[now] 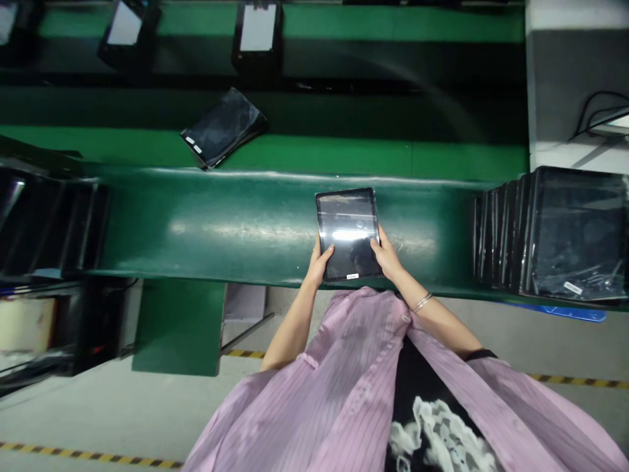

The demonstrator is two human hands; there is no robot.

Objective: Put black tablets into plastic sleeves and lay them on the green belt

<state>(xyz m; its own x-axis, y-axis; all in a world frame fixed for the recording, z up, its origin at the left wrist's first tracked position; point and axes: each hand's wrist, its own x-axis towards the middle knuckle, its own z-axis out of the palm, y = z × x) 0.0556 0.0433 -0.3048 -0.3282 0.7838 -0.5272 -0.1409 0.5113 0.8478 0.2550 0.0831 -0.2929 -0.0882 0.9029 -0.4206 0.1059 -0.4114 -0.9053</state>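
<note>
A black tablet [350, 229] with a shiny screen and a small white label at its near edge is held over the green bench [221, 223]. My left hand [320, 262] grips its left side, thumb on the face. On the opposite side my right hand [387, 254] is closed round the edge, its thumb also resting on the front. The fingers behind the tablet are hidden.
A stack of wrapped tablets [574, 236] leans at the bench's right end, and dark panels [54, 223] stand at the left. Beyond the bench, more tablets [223, 128] lie on a green conveyor [344, 154], with dark stacks topped by white sheets [258, 29] further back.
</note>
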